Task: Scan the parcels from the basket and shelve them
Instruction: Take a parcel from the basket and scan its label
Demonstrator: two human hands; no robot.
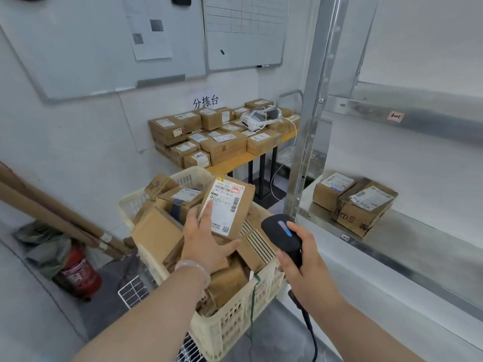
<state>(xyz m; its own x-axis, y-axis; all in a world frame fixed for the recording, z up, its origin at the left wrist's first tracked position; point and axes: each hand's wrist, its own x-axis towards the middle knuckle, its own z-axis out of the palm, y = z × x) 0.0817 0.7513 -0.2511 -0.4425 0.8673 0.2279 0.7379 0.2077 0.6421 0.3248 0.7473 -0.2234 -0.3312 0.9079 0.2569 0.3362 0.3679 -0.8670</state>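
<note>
Currently, left grip (206,239): grasping one labelled parcel (230,205), tilted up above the basket (235,327), label facing the camera.
Right grip (305,267): clenched round the scanner (283,235), its head just beside the parcel's lower edge.
Shelf (431,252): two boxes (363,207) already placed, touching.
Progress: early, by my judgement; basket heaped with parcels.
Remaining: scan this one, shelve it, repeat.

You face a white wall (78,131) with two whiteboards (65,48). A yellow-topped counter (235,162) stands below, and a red fire extinguisher (78,273) sits on the grey floor (104,317).
</note>
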